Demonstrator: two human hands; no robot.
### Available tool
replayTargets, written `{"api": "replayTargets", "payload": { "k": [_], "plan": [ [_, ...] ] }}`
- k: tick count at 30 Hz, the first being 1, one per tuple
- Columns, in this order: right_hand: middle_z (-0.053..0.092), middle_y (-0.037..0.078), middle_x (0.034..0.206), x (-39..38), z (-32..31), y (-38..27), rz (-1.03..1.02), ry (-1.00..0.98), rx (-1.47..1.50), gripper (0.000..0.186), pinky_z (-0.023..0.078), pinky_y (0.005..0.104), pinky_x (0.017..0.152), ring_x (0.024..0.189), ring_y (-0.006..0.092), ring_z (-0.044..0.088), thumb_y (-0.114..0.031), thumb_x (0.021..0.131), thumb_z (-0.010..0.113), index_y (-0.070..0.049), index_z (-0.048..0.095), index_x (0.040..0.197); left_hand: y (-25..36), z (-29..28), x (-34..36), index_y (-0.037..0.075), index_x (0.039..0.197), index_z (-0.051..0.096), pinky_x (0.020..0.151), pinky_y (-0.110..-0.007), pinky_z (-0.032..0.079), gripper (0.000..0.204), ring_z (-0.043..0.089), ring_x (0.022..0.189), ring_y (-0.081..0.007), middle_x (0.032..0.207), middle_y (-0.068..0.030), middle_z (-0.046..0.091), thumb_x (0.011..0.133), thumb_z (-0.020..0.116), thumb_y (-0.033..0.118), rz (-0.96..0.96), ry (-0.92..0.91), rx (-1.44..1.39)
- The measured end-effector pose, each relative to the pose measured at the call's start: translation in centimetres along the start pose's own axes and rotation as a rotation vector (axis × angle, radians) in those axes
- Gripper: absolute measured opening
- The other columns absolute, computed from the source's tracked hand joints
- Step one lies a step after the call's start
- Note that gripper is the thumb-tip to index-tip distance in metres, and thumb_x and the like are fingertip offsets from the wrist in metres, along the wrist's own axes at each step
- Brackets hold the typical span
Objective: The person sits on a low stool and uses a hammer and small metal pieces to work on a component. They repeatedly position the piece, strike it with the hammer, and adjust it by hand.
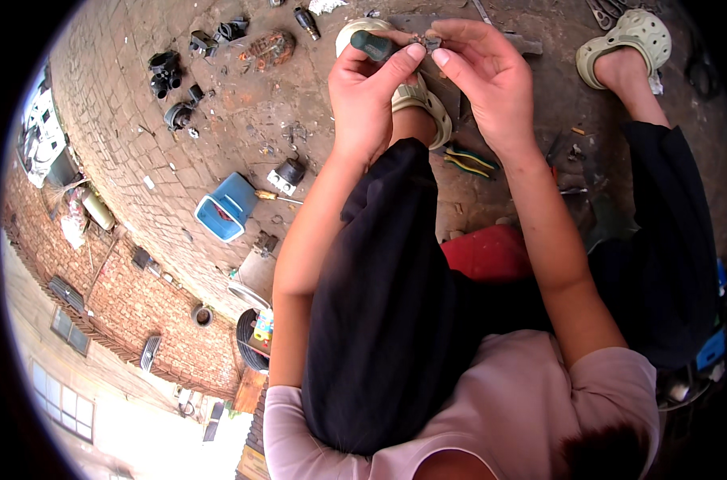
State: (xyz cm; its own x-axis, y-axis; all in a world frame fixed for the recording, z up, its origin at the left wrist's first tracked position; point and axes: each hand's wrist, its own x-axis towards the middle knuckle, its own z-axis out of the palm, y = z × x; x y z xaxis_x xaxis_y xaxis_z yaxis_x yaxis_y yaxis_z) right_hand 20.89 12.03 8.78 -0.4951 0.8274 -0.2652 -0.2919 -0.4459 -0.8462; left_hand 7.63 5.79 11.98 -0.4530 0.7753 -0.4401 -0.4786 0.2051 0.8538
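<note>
Both of my hands meet at the top of the view, above a clog on my foot. In my left hand [365, 100] lies a thick dark green tool handle [371, 46], like a screwdriver's; its tip is hidden. The left thumb and fingers also press against a small grey metal part [432, 43]. My right hand [495, 88] pinches that part from the other side, thumb against fingers. The part is too small to name. Below the hands, pliers [470, 161] with yellow-green and dark handles rest on the ground.
A blue plastic bin [226, 206] stands to the left, beside a screwdriver [275, 196] with an orange handle. Black parts [165, 74] lie scattered on the stained brick ground. My clogs [627, 48] flank the work spot. A red object [487, 252] shows between my legs.
</note>
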Motion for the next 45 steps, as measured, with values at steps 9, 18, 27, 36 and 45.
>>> {"api": "replayTargets", "payload": {
  "k": [9, 18, 27, 36, 45],
  "plan": [
    [0.065, 0.009, 0.112, 0.6, -0.9, -0.2, 0.185, -0.108, 0.289, 0.029, 0.051, 0.0310, 0.092, 0.101, 0.0143, 0.061, -0.002, 0.095, 0.057, 0.002, 0.057, 0.124, 1.1, 0.4, -0.1, 0.002, 0.100, 0.067, 0.065, -0.025, 0.050, 0.012, 0.066, 0.082, -0.0137, 0.094, -0.0074, 0.070, 0.091, 0.067, 0.010, -0.274, -0.003, -0.255],
    [0.064, 0.009, 0.113, 0.8, -1.4, 0.3, 0.262, -0.183, 0.515, 0.030, 0.049, 0.0275, 0.094, 0.102, 0.0128, 0.060, -0.003, 0.097, 0.053, 0.002, 0.055, 0.126, 1.0, -0.4, -0.2, 0.002, 0.102, 0.066, 0.065, -0.025, 0.050, 0.012, 0.065, 0.084, -0.0143, 0.097, -0.0081, 0.070, 0.092, 0.065, 0.009, -0.288, -0.102, -0.299],
    [0.058, 0.010, 0.118, 0.8, -2.0, 1.7, 0.376, -0.192, 0.837, 0.027, 0.048, 0.0236, 0.095, 0.104, 0.0123, 0.057, -0.003, 0.099, 0.050, 0.002, 0.054, 0.126, 0.6, -0.9, 1.2, 0.004, 0.102, 0.065, 0.064, -0.025, 0.048, 0.012, 0.063, 0.084, -0.0125, 0.095, -0.0048, 0.068, 0.092, 0.067, 0.010, -0.250, -0.045, -0.247],
    [0.063, 0.009, 0.116, 0.6, -2.9, 4.2, 0.338, -0.094, 0.631, 0.026, 0.050, 0.0231, 0.092, 0.103, 0.0125, 0.061, -0.006, 0.099, 0.053, 0.002, 0.056, 0.124, -0.2, -1.5, 2.8, 0.005, 0.101, 0.066, 0.063, -0.025, 0.047, 0.017, 0.061, 0.082, -0.0116, 0.094, -0.0042, 0.068, 0.086, 0.073, 0.012, -0.254, 0.123, 0.086],
    [0.067, 0.006, 0.110, 0.4, -2.2, 4.7, 0.252, -0.034, 0.371, 0.023, 0.050, 0.0251, 0.088, 0.099, 0.0119, 0.063, -0.007, 0.097, 0.058, -0.001, 0.062, 0.119, -0.6, -0.3, 0.8, 0.000, 0.096, 0.070, 0.061, -0.021, 0.048, 0.014, 0.059, 0.067, -0.0067, 0.082, -0.0023, 0.068, 0.084, 0.074, 0.005, -0.015, -0.001, 0.334]
  ]
}}
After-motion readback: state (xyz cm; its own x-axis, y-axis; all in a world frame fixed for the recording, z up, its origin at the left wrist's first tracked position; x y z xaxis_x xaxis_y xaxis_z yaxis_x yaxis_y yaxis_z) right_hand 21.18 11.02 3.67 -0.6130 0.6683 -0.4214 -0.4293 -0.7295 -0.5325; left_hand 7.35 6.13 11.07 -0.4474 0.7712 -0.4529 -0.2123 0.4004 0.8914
